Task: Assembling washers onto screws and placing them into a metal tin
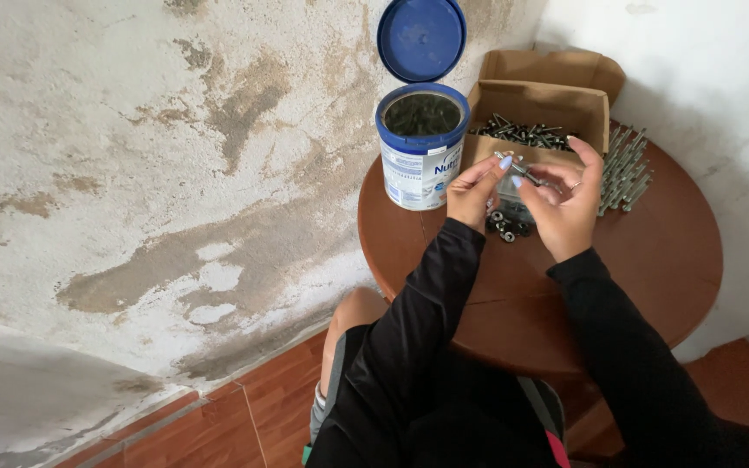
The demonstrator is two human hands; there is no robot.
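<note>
My left hand and my right hand meet above a round brown table. Together they pinch a grey metal bolt, the left at its near end, the right around its shaft. Below the hands lie a few small dark nuts on the tabletop. Both arms wear black sleeves.
A blue and white tin with its blue lid hinged open stands at the table's left rim, holding dark pieces. An open cardboard box of bolts sits behind the hands. More bolts lie in a row to the right. Stained wall left, red tile floor below.
</note>
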